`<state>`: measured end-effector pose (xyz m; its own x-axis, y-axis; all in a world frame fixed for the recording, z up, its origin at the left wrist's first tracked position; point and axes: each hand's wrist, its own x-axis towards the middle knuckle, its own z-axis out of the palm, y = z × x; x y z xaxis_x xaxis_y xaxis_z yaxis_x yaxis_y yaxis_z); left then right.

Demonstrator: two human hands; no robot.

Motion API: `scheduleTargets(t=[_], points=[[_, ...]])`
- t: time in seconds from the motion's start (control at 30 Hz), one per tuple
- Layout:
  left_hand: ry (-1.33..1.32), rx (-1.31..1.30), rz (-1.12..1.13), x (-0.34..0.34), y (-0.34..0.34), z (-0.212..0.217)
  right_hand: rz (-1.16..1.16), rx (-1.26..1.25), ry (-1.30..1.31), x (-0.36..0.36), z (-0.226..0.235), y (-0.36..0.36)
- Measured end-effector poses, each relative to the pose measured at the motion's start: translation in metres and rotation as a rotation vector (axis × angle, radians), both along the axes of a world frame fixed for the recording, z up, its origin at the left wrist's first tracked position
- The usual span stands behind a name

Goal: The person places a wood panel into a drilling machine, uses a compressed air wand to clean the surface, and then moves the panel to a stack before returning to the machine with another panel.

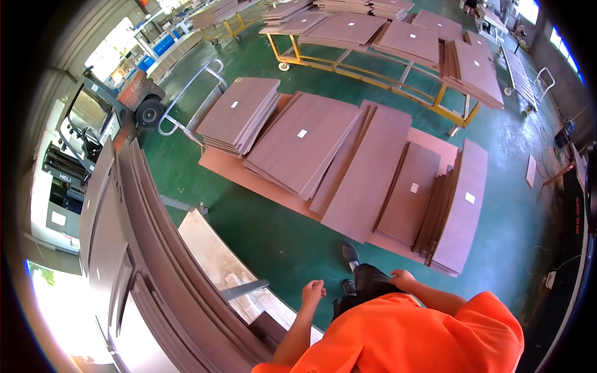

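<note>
Brown flat wood-veneer panels (323,149) lay in overlapping stacks on a thin reddish-brown base sheet (224,165) spread over the green painted floor (273,230), ahead of the person and well apart from both hands. Small white labels sat on several of the top panels.

Left hand (313,291) was curled into a loose fist, holding nothing, hanging over the floor just beside the pale worn board (217,255) lying at the person's lower left. Right hand (401,278) was down at the hip, resting against the dark trousers (367,280); fingers looked bent, nothing gripped, though how far it was closed could not be told for certain. Nearest panel stack to the right hand was the tall narrow pile (457,217) at the right end of the base sheet. One black shoe (350,252) was planted on the floor close to the edge of that sheet. The person wore an orange short-sleeved shirt (423,336).

To the left, long grey-brown panels (155,248) leaned on edge in a curved row. A forklift (93,124) stood behind them, with a bent grey metal tube frame (186,99) on the floor nearby. Further back, yellow steel wheeled carts (373,71) carried more brown panel stacks.
</note>
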<state>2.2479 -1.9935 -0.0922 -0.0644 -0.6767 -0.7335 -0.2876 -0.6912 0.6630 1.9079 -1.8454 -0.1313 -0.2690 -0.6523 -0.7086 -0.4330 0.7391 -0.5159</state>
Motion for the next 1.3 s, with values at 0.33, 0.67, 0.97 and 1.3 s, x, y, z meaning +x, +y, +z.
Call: scheduleTargets(t=[0.33,0.67,0.97,1.3], points=[[0.075,-0.009,-0.382,-0.154,0.181,-0.012,-0.398,-0.065,-0.262,-0.094,0.008,0.251],[0.034,-0.116,-0.914,-0.423,0.324,0.0,-1.215,-0.154,-0.234,-0.278,0.036,0.577],[0.005,-0.207,-1.409,-0.707,0.426,0.008,-1.56,-0.37,-0.238,-0.484,0.036,0.664],[0.108,-0.181,-1.451,-1.071,0.415,-0.01,-1.462,-0.037,-0.222,-0.749,-0.009,0.722]])
